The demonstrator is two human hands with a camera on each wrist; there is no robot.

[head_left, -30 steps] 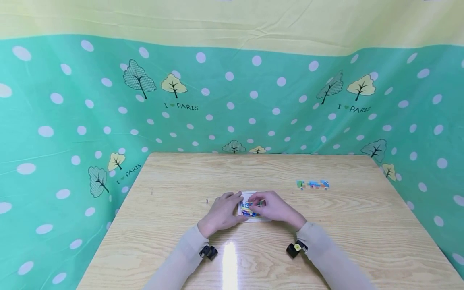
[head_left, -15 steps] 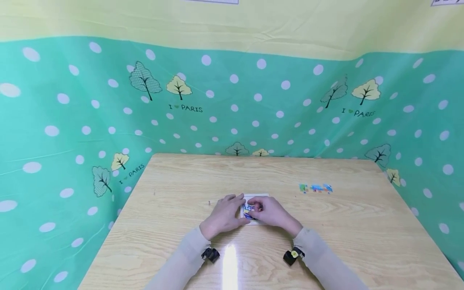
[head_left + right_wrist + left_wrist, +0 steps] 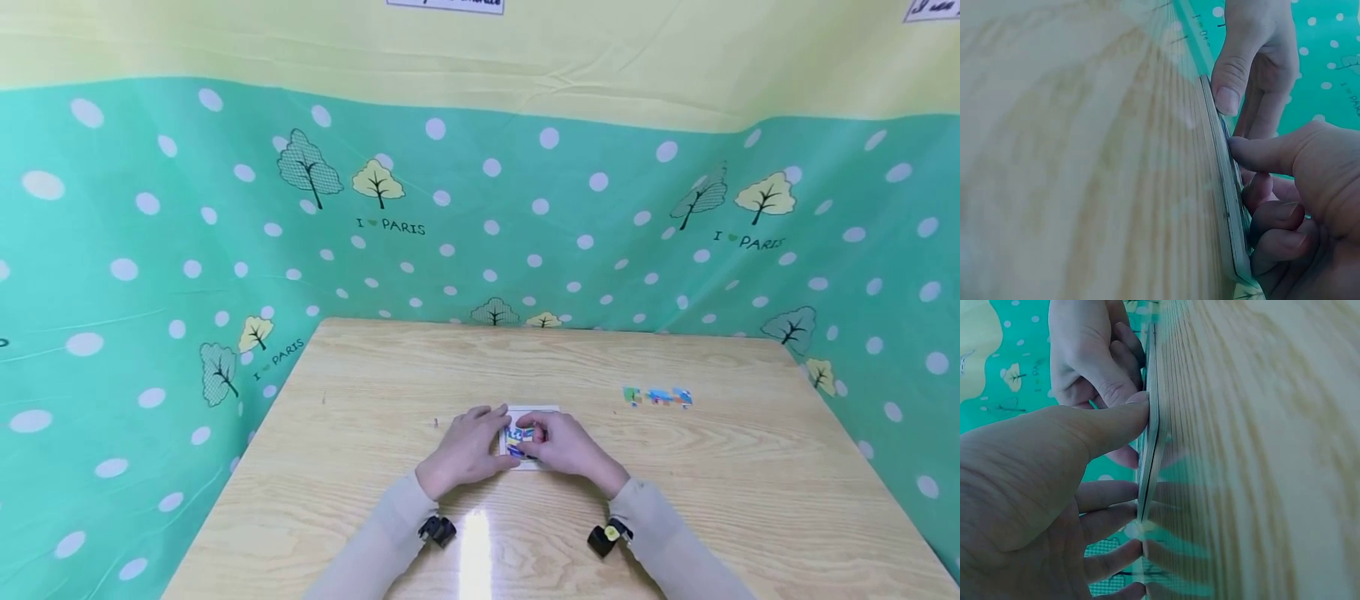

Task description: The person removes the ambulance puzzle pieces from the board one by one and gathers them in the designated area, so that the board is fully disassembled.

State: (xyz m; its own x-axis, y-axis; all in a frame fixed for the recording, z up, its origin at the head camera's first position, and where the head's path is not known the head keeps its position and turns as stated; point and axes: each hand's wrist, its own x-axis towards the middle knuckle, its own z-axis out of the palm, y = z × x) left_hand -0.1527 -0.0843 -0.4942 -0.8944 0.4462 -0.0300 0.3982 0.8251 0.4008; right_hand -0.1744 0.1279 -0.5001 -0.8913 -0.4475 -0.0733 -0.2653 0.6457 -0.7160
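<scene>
A small jigsaw puzzle in a white tray (image 3: 532,408) lies flat on the table between both hands, its blue, yellow and white picture partly covered. My left hand (image 3: 467,448) rests along the tray's left side; in the left wrist view its thumb (image 3: 1129,419) touches the near edge and its fingers stretch out fairly straight. Over the tray's right half, my right hand (image 3: 566,444) has curled fingers, with thumb and index brought down to the picture as in a pinch. The puzzle piece at its fingertips is mostly hidden. In the right wrist view its thumb (image 3: 1260,153) meets the tray's surface.
Several loose puzzle pieces (image 3: 658,397) lie in a row on the wooden table (image 3: 375,367), right of and beyond the tray. A tiny reddish bit (image 3: 436,422) sits left of the left hand. A green dotted curtain (image 3: 480,208) hangs behind the table.
The head view has shifted slightly. The right thumb and fingers have come down closer to the puzzle's picture. The left hand stays against the tray, and the loose pieces lie as before.
</scene>
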